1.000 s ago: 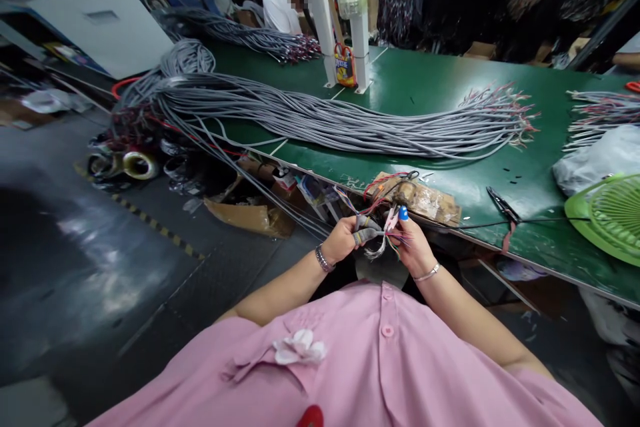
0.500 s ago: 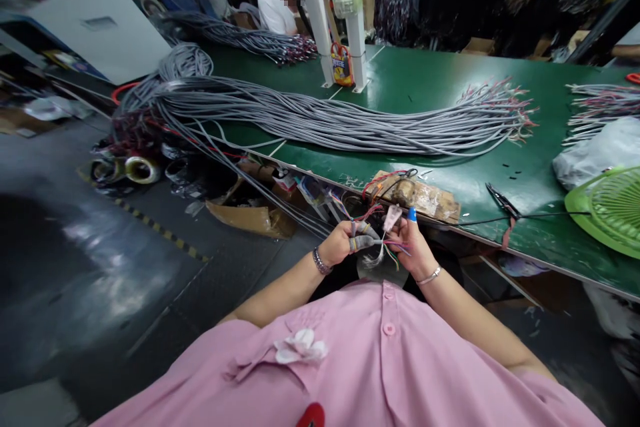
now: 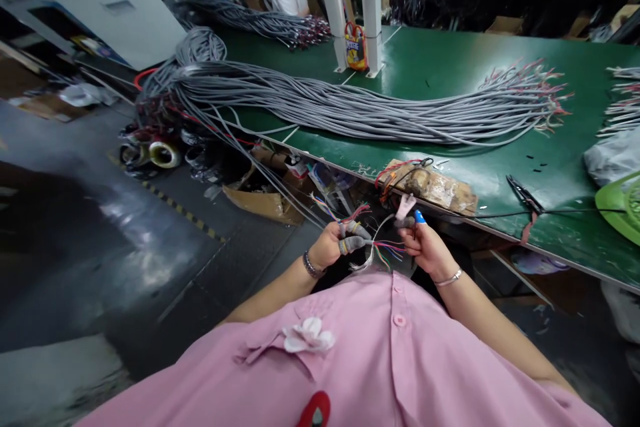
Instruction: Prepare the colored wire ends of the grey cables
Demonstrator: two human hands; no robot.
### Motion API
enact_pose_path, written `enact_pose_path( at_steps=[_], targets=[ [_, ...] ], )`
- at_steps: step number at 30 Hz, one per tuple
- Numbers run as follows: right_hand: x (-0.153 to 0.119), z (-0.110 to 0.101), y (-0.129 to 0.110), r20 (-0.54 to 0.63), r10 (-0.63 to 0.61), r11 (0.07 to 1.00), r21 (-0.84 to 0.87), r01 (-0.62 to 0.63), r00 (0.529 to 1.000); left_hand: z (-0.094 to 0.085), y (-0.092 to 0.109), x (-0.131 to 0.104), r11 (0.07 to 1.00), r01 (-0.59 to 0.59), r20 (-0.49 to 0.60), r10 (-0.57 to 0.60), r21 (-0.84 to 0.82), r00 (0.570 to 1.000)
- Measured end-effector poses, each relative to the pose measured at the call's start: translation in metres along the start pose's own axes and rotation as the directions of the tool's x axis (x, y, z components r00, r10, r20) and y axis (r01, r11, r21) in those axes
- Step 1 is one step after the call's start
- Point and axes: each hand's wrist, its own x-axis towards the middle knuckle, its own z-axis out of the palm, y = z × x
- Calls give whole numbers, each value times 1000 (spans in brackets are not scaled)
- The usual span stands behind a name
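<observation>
Running L-R, wires (image 3: 387, 244) jut from L hand (image 3: 326, 247), fingers pinching cable end (image 3: 367, 241), twd R hand (image 3: 431, 252), fingers on pink item (image 3: 405, 205).

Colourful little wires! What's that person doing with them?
The person's left hand holds a grey cable end, and colourful wires fan out of it towards the right hand. That hand has blue on its thumb and is at a small pink thing, but its grip is hard to see. A long bundle of grey cables lies on the green table.
</observation>
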Motion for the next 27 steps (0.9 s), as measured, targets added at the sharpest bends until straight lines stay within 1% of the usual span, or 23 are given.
enact_pose_path(
  at_steps=[2, 4, 6, 7, 10, 13, 14, 16, 18, 20, 22, 25, 27],
  targets=[
    [-7, 2, -5, 103, 58, 995, -85, -50, 993, -1, 3, 4, 999, -28, 0, 28, 35, 1000],
    [-15, 8, -11, 196, 118, 982, -166, -86, 973, 0, 6, 8, 996, -54, 42, 50, 77, 998],
    [-22, 17, -15, 230, 155, 968, -230, -101, 961, 3, 9, 11, 990, -76, 101, 64, 118, 993],
    [-25, 23, -15, 216, 158, 961, -257, -100, 963, 5, 9, 12, 987, -83, 133, 65, 135, 989],
    [-30, 40, -11, 106, 83, 955, -294, -48, 991, 11, 9, 14, 983, -85, 202, 50, 165, 978],
    [-27, 47, -4, -44, -37, 970, -242, 25, 998, 12, 8, 12, 987, -52, 206, 20, 152, 978],
    [-25, 45, -4, -107, -68, 976, -211, 44, 992, 11, 8, 10, 990, -38, 201, 10, 134, 980],
    [-19, 35, -6, -244, -125, 986, -138, 94, 962, 7, 8, 6, 996, -10, 185, -5, 84, 983],
    [-12, 21, -12, -328, -165, 986, -62, 153, 930, 2, 9, 3, 1000, 3, 138, -7, 30, 990],
    [-7, 10, -18, -310, -160, 986, -1, 168, 937, -2, 10, 2, 1000, -2, 65, 2, -4, 998],
    [-3, 6, -24, -222, -111, 992, 31, 121, 969, -2, 10, 6, 1000, -16, -1, 16, -18, 1000],
    [3, 13, -29, -84, -39, 999, 25, 42, 996, 4, 11, 16, 999, -45, -57, 44, -25, 997],
    [8, 19, -30, -54, -42, 999, 12, 43, 998, 13, 11, 23, 998, -62, -76, 60, -20, 995]
  ],
)
